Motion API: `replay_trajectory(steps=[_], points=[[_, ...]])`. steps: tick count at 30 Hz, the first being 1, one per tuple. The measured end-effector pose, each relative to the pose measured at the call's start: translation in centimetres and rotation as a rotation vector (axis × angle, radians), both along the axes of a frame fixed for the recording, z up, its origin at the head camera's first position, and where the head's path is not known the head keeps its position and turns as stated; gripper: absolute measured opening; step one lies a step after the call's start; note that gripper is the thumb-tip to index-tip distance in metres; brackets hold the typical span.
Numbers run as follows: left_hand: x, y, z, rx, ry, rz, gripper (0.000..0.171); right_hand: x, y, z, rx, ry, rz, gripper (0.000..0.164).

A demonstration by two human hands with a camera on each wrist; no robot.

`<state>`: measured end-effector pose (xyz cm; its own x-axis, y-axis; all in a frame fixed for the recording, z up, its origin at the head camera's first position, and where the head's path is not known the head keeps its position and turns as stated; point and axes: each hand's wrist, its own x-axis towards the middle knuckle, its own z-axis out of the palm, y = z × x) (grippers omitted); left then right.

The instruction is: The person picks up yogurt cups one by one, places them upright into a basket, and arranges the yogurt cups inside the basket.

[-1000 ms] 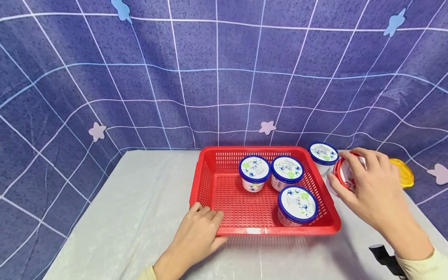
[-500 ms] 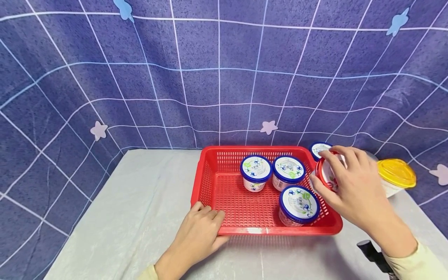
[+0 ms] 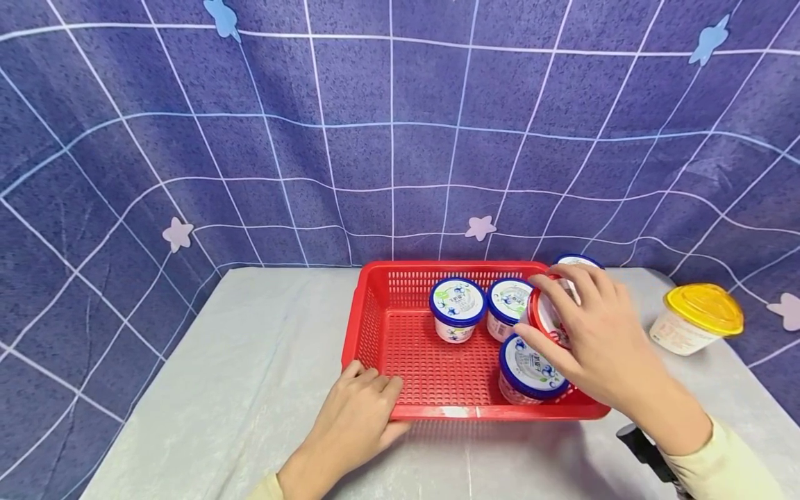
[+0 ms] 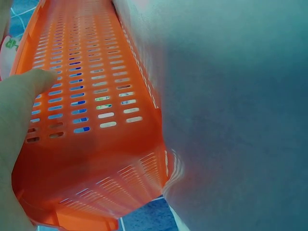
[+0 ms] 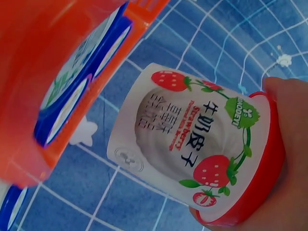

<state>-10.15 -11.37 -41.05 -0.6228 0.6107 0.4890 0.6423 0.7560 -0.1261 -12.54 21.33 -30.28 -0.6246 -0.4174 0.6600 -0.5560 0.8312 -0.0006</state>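
My right hand (image 3: 603, 344) grips a red-lidded strawberry milk tub (image 3: 545, 321) by its lid end, over the right side of the red plastic basket (image 3: 431, 411). In the right wrist view the printed side of this strawberry tub (image 5: 185, 139) shows, tilted, with fingers around the red rim. Three blue-lidded tubs stand in the basket: one in the middle (image 3: 458, 303), one right of it (image 3: 505, 298), partly covered by the held tub, and one near the front right (image 3: 531, 367). My left hand (image 3: 356, 410) holds the basket's near left corner, thumb (image 4: 38, 81) against its slotted outer wall.
Behind the basket's right back corner stands another blue-lidded tub (image 3: 578, 260), partly hidden by my right hand. A yellow-lidded tub (image 3: 694, 319) sits at the far right of the white-covered table (image 3: 237, 389). A blue gridded curtain (image 3: 425, 160) hangs behind.
My right hand has carried the strawberry tub leftward, from beside the basket to over its right side. The yellow-lidded tub has come into fuller view. My left hand stays on the basket corner.
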Motion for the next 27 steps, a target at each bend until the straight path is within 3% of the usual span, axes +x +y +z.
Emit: replay_trajectory(steps=[14,27], points=[[-0.1,0.0,-0.1,0.013,0.012,-0.006,0.045,0.1,-2.9,0.5,0.058,0.013,0.155,0.062],[-0.1,-0.1,-0.2,0.035,0.030,-0.025,0.045,-0.4,-5.2,0.0,0.117,-0.030,0.276,0.062]])
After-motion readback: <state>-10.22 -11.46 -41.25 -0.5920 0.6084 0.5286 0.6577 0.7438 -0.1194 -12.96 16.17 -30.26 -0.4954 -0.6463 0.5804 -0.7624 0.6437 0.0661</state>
